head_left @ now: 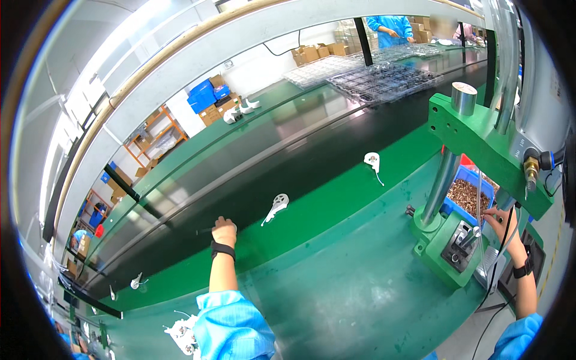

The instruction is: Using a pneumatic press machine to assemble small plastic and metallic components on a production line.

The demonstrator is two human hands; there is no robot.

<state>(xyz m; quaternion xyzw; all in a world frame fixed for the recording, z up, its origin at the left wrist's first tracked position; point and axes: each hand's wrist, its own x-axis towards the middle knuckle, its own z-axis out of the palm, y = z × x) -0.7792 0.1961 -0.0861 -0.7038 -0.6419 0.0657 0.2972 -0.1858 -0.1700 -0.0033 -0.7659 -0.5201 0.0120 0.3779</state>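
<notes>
My left hand [224, 231] reaches over the dark conveyor belt [264, 174] with its fingers curled closed; whatever they hold, if anything, is hidden. To its right a white plastic part [276, 208] with a thin tail lies on the green strip beside the belt. My right hand [501, 227] is beside a blue bin [493, 195] of small brass-coloured pieces [463, 195]. Its fingers are bent together at the bin's near corner, partly behind cables, so their contents cannot be made out. Left of that hand stands a green bench press [441, 255] with a metal fixture [461, 246].
More white parts lie along the strip, one white part [372, 161] at the upper right. A pile of white parts [182, 333] sits by my left sleeve. Clear trays [384, 81] stand across the belt. Another person in blue [390, 30] works at the back.
</notes>
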